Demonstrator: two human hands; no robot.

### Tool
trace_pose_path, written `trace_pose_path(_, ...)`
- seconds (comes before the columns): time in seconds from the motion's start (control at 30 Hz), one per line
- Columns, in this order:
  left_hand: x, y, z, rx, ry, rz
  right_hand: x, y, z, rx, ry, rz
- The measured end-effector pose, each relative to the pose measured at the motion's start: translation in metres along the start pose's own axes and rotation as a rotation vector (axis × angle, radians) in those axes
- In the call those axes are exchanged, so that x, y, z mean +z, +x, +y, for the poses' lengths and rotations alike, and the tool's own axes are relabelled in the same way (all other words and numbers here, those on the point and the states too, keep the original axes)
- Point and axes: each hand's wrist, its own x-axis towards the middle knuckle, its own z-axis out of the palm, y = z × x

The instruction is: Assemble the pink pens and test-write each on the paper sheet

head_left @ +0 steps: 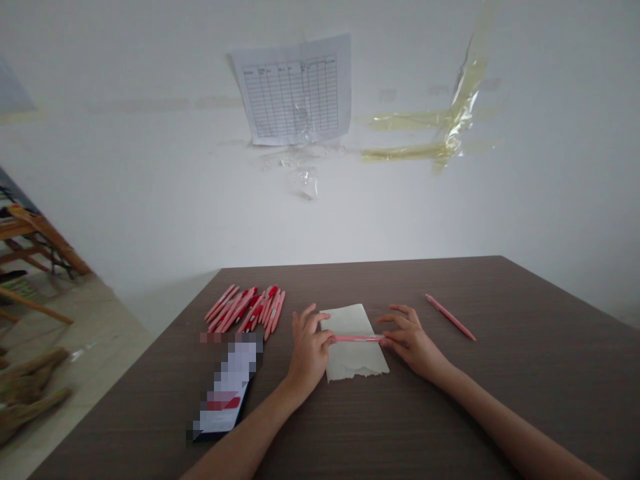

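A pink pen [356, 338] lies crosswise over a torn-edged sheet of pale paper [353, 363], held level at both ends. My left hand [310, 347] pinches its left end between thumb and finger. At the other end, the fingertips of my right hand [413, 340] are closed on the pen, the remaining fingers raised. A second pink pen [451, 317] rests alone on the table to the right of my right hand. Left of my left hand is a loose pile of pink and red pens [245, 309].
A phone [227, 387] with a blurred screen lies at the left, near my left forearm. The dark wooden table [380, 427] meets a white wall [400, 220]. A printed form [295, 93] and yellowish tape [450, 137] are stuck to it. Wooden furniture [45, 240] stands on the floor at left.
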Motion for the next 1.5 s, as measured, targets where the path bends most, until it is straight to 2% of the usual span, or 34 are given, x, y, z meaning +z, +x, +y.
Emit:
trace_pose_path(0.3, 0.006, -0.002, -0.003, -0.055, -0.046, 0.014, -0.004, 0.002, -0.003, -0.104, -0.128, 0.169)
trace_pose_path(0.53, 0.008, -0.003, -0.004, -0.080, -0.070, 0.011, -0.007, 0.003, -0.003, -0.115, -0.164, 0.190)
trace_pose_path(0.63, 0.007, -0.003, -0.004, -0.097, -0.082, 0.043, -0.005, 0.003, -0.002, -0.078, -0.147, 0.152)
trace_pose_path(0.77, 0.004, -0.002, -0.003, -0.098, -0.117, 0.092, -0.002, 0.001, -0.002, 0.018, -0.046, 0.033)
trace_pose_path(0.9, 0.003, -0.002, -0.003, -0.110, -0.143, 0.103, -0.001, 0.001, -0.007, 0.046, 0.027, -0.063)
trace_pose_path(1.23, 0.009, -0.003, -0.006, -0.105, -0.130, 0.081, -0.006, 0.004, -0.011, 0.026, 0.004, -0.097)
trace_pose_path(1.5, 0.011, -0.004, -0.005, -0.091, -0.084, 0.028, -0.002, 0.004, -0.011, 0.042, -0.001, -0.079)
